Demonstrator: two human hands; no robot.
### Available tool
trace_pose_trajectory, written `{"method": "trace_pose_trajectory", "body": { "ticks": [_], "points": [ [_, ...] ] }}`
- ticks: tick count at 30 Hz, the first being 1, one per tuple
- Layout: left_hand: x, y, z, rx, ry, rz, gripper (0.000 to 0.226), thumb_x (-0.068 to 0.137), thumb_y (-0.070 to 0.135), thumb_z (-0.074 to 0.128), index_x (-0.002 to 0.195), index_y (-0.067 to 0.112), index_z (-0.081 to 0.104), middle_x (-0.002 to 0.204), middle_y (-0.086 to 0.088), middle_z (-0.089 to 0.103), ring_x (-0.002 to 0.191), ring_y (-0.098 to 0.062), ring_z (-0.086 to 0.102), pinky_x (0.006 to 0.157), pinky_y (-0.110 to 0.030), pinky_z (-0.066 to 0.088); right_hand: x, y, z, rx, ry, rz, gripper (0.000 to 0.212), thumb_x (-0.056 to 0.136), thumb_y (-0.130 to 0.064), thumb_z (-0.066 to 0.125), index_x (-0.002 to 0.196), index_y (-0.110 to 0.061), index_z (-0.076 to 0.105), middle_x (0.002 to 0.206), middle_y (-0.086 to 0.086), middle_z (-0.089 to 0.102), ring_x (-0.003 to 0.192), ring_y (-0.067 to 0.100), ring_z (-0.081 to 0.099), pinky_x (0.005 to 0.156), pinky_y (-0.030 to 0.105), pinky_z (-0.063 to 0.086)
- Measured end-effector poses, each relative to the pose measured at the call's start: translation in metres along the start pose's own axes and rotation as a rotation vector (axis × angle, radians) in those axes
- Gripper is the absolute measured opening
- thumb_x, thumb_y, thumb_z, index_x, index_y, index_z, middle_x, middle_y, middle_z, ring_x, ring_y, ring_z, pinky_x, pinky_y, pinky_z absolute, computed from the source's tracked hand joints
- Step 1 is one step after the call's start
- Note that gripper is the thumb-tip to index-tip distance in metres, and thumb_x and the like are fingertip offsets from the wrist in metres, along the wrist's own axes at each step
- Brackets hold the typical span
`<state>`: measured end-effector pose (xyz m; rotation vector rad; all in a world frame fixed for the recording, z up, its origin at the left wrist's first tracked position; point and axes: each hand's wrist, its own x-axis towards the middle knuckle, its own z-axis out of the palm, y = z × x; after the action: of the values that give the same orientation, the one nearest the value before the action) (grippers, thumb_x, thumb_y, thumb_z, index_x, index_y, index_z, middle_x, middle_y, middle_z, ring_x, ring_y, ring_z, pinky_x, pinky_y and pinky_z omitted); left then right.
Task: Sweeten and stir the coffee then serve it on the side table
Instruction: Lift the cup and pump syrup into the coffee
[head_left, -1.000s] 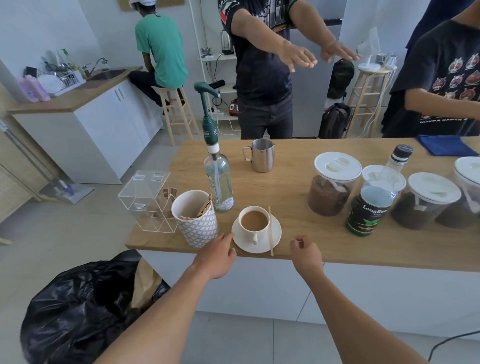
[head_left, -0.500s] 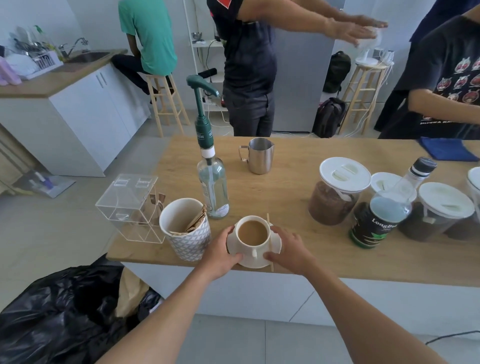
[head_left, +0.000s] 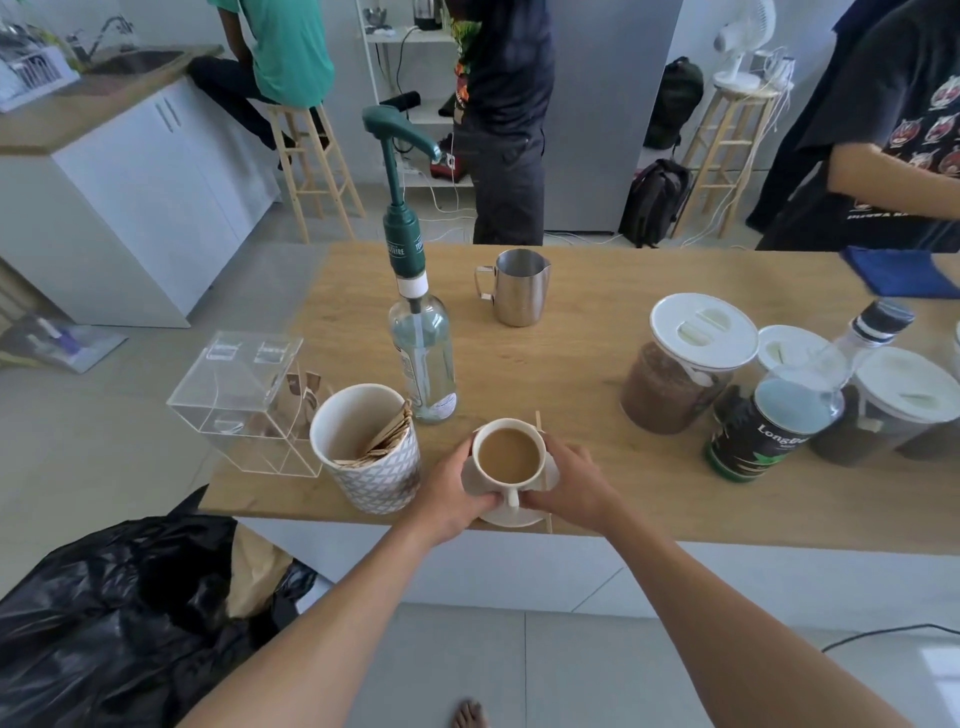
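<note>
A white cup of milky coffee (head_left: 508, 455) stands on a white saucer (head_left: 511, 516) near the front edge of the wooden counter (head_left: 597, 374). A thin wooden stir stick (head_left: 544, 480) lies across the saucer's right side. My left hand (head_left: 451, 494) grips the saucer's left rim and my right hand (head_left: 569, 488) grips its right rim, thumbs near the cup's handle. The saucer seems slightly raised at the counter edge. A syrup bottle with a green pump (head_left: 417, 317) stands just behind the cup.
A patterned cup of wooden sticks (head_left: 370, 448) and a clear acrylic box (head_left: 241, 400) sit left of the saucer. A steel pitcher (head_left: 519, 287), lidded jars (head_left: 685, 364) and a dark bottle (head_left: 779, 410) stand behind and right. A black rubbish bag (head_left: 124, 618) lies at lower left. People stand beyond the counter.
Both hands went from hovering at the counter edge to closing on the saucer's two sides. The view has come closer to the cup.
</note>
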<state>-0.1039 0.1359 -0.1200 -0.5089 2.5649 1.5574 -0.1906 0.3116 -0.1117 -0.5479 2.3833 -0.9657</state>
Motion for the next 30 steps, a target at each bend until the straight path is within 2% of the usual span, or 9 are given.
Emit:
{"method": "trace_pose_trajectory", "body": {
  "ticks": [5, 9, 12, 14, 17, 19, 23, 26, 30],
  "points": [
    [0.000, 0.000, 0.001, -0.031, 0.001, 0.024, 0.078, 0.075, 0.029, 0.084, 0.141, 0.033, 0.042, 0.129, 0.017, 0.055, 0.120, -0.004, 0.048, 0.089, -0.015, 0.037, -0.004, -0.005, 0.000, -0.003, 0.018, 0.011, 0.082, 0.072, -0.035, 0.080, 0.142, -0.040, 0.039, 0.144, -0.009, 0.048, 0.138, 0.027, 0.029, 0.112, 0.046, 0.029],
    [-0.001, 0.000, -0.001, -0.026, -0.005, 0.043, 0.071, 0.076, 0.022, 0.084, 0.137, 0.031, 0.047, 0.123, 0.018, 0.059, 0.117, -0.004, 0.052, 0.081, 0.001, 0.037, -0.003, -0.004, 0.002, 0.003, 0.013, 0.032, 0.077, 0.068, -0.037, 0.079, 0.136, -0.043, 0.043, 0.135, -0.008, 0.054, 0.134, 0.027, 0.033, 0.108, 0.043, 0.031],
    [-0.002, 0.000, -0.001, -0.003, 0.010, 0.073, 0.068, 0.074, 0.023, 0.084, 0.130, 0.039, 0.048, 0.124, 0.019, 0.059, 0.116, -0.003, 0.053, 0.082, 0.001, 0.036, -0.003, -0.003, 0.002, 0.003, 0.008, 0.033, 0.077, 0.061, -0.042, 0.076, 0.130, -0.047, 0.045, 0.129, -0.013, 0.057, 0.133, 0.025, 0.035, 0.106, 0.040, 0.033],
    [-0.001, 0.000, -0.001, 0.008, 0.018, 0.093, 0.068, 0.072, 0.030, 0.084, 0.128, 0.043, 0.047, 0.126, 0.019, 0.059, 0.118, -0.004, 0.052, 0.091, -0.007, 0.037, -0.005, -0.004, 0.002, 0.014, 0.005, 0.039, 0.080, 0.060, -0.043, 0.076, 0.132, -0.049, 0.044, 0.131, -0.013, 0.056, 0.132, 0.023, 0.034, 0.106, 0.042, 0.034],
    [0.001, 0.002, -0.001, 0.026, 0.051, 0.136, 0.070, 0.066, 0.040, 0.082, 0.128, 0.039, 0.052, 0.124, 0.017, 0.060, 0.117, -0.007, 0.054, 0.100, -0.033, 0.045, -0.006, -0.009, -0.002, -0.008, 0.027, 0.025, 0.082, 0.059, -0.048, 0.077, 0.134, -0.047, 0.045, 0.130, -0.014, 0.058, 0.129, 0.022, 0.040, 0.106, 0.043, 0.037],
    [0.002, 0.007, -0.003, 0.027, 0.073, 0.163, 0.067, 0.065, 0.035, 0.083, 0.126, 0.035, 0.054, 0.121, 0.015, 0.062, 0.114, -0.008, 0.055, 0.099, -0.037, 0.045, -0.005, -0.011, -0.009, -0.045, 0.038, -0.002, 0.080, 0.058, -0.050, 0.075, 0.133, -0.042, 0.048, 0.127, -0.015, 0.060, 0.125, 0.020, 0.046, 0.105, 0.042, 0.038],
    [0.006, 0.021, -0.010, -0.004, 0.047, 0.171, 0.062, 0.071, 0.022, 0.084, 0.123, 0.035, 0.054, 0.120, 0.016, 0.061, 0.114, -0.005, 0.055, 0.091, -0.016, 0.041, -0.008, -0.015, -0.026, -0.014, 0.065, -0.026, 0.080, 0.058, -0.045, 0.081, 0.131, -0.042, 0.051, 0.122, -0.017, 0.064, 0.120, 0.015, 0.052, 0.101, 0.042, 0.046],
    [0.007, 0.031, -0.015, -0.058, -0.018, 0.154, 0.064, 0.075, 0.017, 0.082, 0.128, 0.035, 0.051, 0.122, 0.017, 0.062, 0.114, -0.001, 0.055, 0.087, -0.005, 0.039, -0.010, -0.022, -0.040, -0.039, 0.067, -0.044, 0.082, 0.057, -0.054, 0.082, 0.131, -0.045, 0.049, 0.119, -0.017, 0.065, 0.118, 0.011, 0.055, 0.096, 0.037, 0.049],
    [0.009, 0.050, -0.024, -0.079, -0.068, 0.164, 0.065, 0.077, 0.021, 0.082, 0.132, 0.034, 0.049, 0.122, 0.019, 0.062, 0.118, -0.002, 0.053, 0.098, -0.030, 0.049, -0.018, -0.039, -0.062, -0.025, 0.078, -0.090, 0.071, 0.065, -0.041, 0.087, 0.127, -0.039, 0.053, 0.114, -0.024, 0.064, 0.104, -0.001, 0.059, 0.087, 0.019, 0.046]
  ]
}}
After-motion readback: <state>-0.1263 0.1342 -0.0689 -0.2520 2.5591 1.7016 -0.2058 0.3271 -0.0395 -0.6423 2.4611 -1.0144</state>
